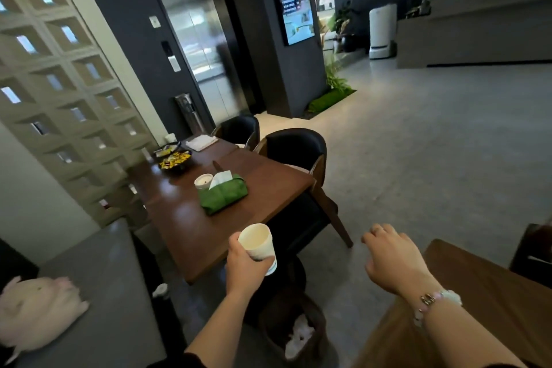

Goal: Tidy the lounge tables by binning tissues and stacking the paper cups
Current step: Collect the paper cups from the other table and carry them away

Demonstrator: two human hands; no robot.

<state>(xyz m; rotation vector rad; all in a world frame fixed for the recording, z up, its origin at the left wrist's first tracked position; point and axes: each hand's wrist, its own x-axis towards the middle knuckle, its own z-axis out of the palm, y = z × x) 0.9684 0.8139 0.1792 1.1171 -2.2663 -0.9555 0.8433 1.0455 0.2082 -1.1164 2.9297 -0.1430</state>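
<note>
My left hand point(242, 263) grips a white paper cup point(257, 242), held upright over the near corner of the long wooden table point(185, 230). My right hand point(391, 257) hangs in the air to the right with loosely curled fingers and holds nothing. A dark bin point(316, 323) with white crumpled tissues point(298, 337) inside stands on the floor below my hands. Farther along the table stand another white paper cup point(203, 180) and a green tissue pouch point(223, 194) with a tissue poking out.
A tray of snacks point(174, 160) and a notepad point(200, 142) lie at the table's far end. Two black armchairs point(294, 146) line its right side. A second wooden table point(490, 302) is at my right, a grey sofa point(98, 293) with a pink plush at my left.
</note>
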